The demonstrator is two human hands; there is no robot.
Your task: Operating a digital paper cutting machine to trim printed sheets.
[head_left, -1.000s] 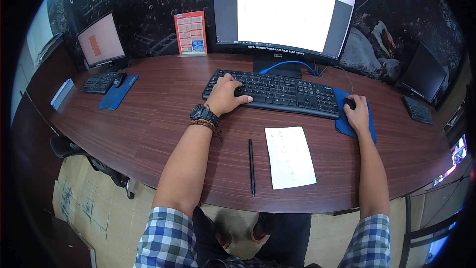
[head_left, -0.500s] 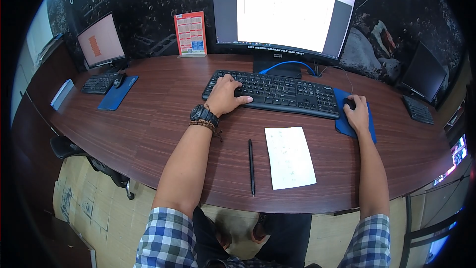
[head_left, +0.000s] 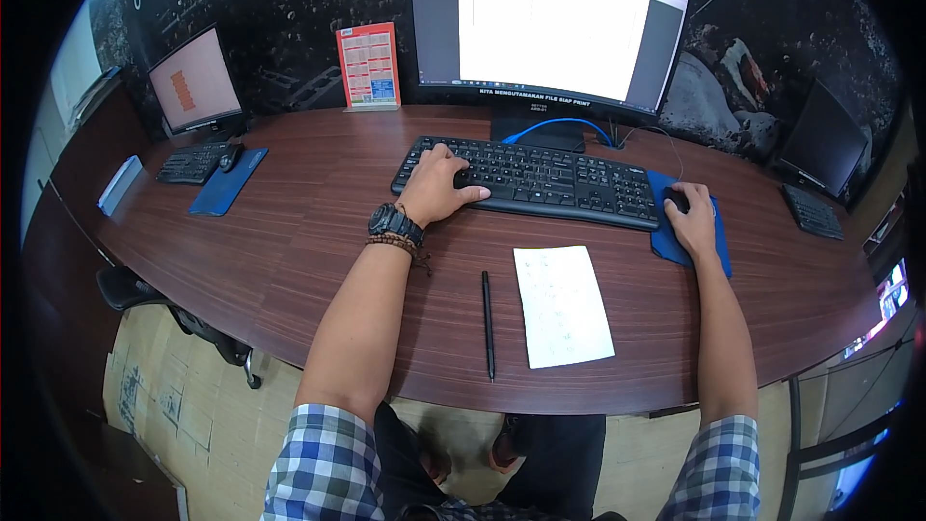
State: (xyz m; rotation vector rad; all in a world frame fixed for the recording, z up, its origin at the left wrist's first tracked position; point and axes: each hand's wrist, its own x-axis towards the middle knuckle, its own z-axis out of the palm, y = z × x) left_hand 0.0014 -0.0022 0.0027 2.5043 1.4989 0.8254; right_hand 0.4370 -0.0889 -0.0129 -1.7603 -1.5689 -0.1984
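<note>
My left hand (head_left: 437, 187) rests on the left end of a black keyboard (head_left: 526, 174), fingers over the keys and thumb spread out along the front edge. It holds nothing. A black watch (head_left: 394, 220) and a beaded bracelet are on that wrist. On the right, my right hand (head_left: 694, 220) is curved over a black mouse (head_left: 677, 199), which sits on a blue mouse pad (head_left: 667, 243). A written-on white sheet of paper (head_left: 562, 309) lies in front of the keyboard, with a black pen (head_left: 488, 326) to its left.
Behind the keyboard stands a lit monitor (head_left: 550, 29) showing a mostly white page. A red-edged desk calendar (head_left: 368, 68) is left of it. Farther left are a second monitor (head_left: 193, 82), keyboard and mouse; a dark screen (head_left: 823, 145) stands at right. The brown desk (head_left: 318, 174) curves around.
</note>
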